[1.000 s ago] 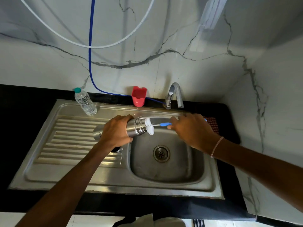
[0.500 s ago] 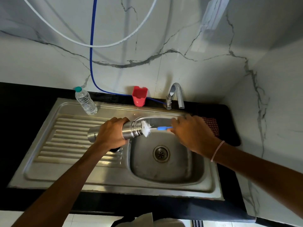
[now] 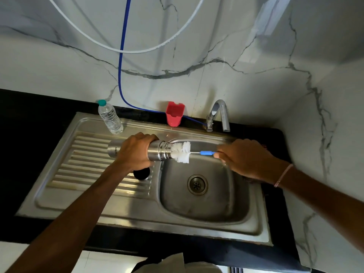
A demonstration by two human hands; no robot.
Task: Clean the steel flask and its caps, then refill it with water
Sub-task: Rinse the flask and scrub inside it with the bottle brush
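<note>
Left hand fingers clamped round steel flask, mouth toward 3 o'clock; right hand fingers clamped on brush, bristles at mouth. Keep brush coaxial, twist while pushing in.

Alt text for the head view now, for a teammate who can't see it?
Over a steel sink, the left hand grips a steel flask sideways while the right hand holds a bottle brush, its white bristles at the flask's mouth.
</note>
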